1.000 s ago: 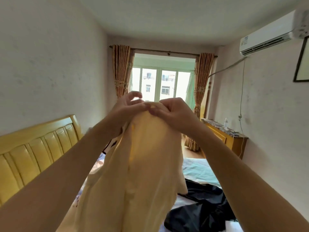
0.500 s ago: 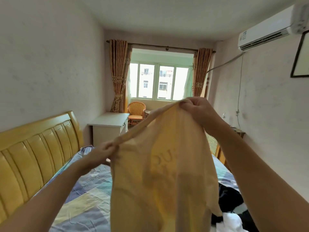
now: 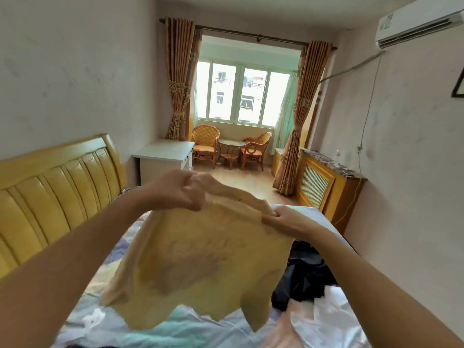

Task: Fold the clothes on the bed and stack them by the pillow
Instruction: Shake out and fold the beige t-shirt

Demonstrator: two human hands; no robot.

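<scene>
Over the bed [image 3: 105, 322], the yellow shirt [image 3: 198, 257] now hangs spread wide, lowered from face height; left hand [image 3: 175, 192] and right hand [image 3: 283, 219] have fingers clamped on its top edge, ready for laying flat.

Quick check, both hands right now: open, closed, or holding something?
Left hand: closed, gripping the top edge of the yellow shirt.
Right hand: closed, pinching the shirt's other top corner.

Head cam, fwd-down over bed [image 3: 105, 330], close.
</scene>
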